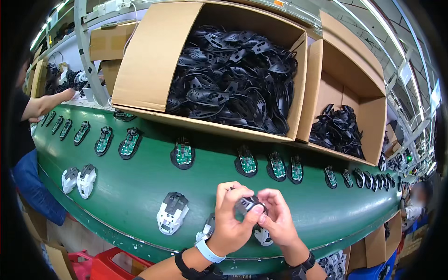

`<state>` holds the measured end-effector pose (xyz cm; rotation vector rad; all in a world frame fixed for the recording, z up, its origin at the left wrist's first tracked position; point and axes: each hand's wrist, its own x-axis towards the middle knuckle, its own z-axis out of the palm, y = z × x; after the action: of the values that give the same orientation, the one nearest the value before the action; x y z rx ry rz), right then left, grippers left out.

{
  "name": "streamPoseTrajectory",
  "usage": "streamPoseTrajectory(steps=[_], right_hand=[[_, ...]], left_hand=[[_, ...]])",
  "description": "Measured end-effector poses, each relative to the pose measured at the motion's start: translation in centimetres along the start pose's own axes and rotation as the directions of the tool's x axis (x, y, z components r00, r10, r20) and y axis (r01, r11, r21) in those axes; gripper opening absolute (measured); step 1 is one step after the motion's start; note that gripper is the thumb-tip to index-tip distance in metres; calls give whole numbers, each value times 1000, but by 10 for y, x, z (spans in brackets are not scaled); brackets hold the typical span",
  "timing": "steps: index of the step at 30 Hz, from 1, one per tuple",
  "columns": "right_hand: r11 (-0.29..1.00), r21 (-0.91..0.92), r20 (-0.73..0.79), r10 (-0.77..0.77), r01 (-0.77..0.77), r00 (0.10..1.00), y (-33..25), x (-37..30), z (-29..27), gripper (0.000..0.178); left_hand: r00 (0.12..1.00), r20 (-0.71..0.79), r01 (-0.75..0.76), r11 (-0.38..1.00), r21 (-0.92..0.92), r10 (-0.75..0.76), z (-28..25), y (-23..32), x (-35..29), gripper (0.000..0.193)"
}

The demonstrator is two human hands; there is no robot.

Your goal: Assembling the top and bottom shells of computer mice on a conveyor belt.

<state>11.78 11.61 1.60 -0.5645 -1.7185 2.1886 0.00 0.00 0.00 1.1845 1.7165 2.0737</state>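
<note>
Above the near side of the green belt [135, 186], my left hand [232, 219] and my right hand [277, 215] meet around a computer mouse shell [246, 203] with a dark, slotted surface. My left fingers and thumb wrap its left end. At its right end, my right fingertips and thumb close on it, hiding much of the piece. Beneath my left wrist, a white-and-grey mouse shell [205, 229] is partly covered, and another white shell [263, 237] shows under my right hand. A white shell with a grey top [171, 215] lies farther left.
Mouse bases with green circuit boards [183, 155] line the belt's far side. Behind them stand a large cardboard box [144, 60] of black plastic parts and a smaller box [378, 116]. Two white shells [87, 182] lie left. A co-worker's hand [67, 95] reaches in there. A red stool [105, 265] stands below.
</note>
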Motion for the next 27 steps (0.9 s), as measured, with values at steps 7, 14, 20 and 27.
streamPoseTrajectory(steps=[7,14,20,27], right_hand=[[972,-95,-30,-217,213,976,-3,-10,2,49],[896,-347,-74,-320,276,944,-8,-15,-11,56],[426,-779,127,-611,460,782,-117,84,-126,21],[-189,-981,81,-152,52,985,-134,187,-268,35]], left_hand=[[988,86,151,850,-504,-125,0,5,17,28],[986,120,165,834,-526,-119,11,9,10,32],[927,201,374,719,-586,-318,9,42,32,53],[789,354,547,312,-777,-502,5,11,34,52]])
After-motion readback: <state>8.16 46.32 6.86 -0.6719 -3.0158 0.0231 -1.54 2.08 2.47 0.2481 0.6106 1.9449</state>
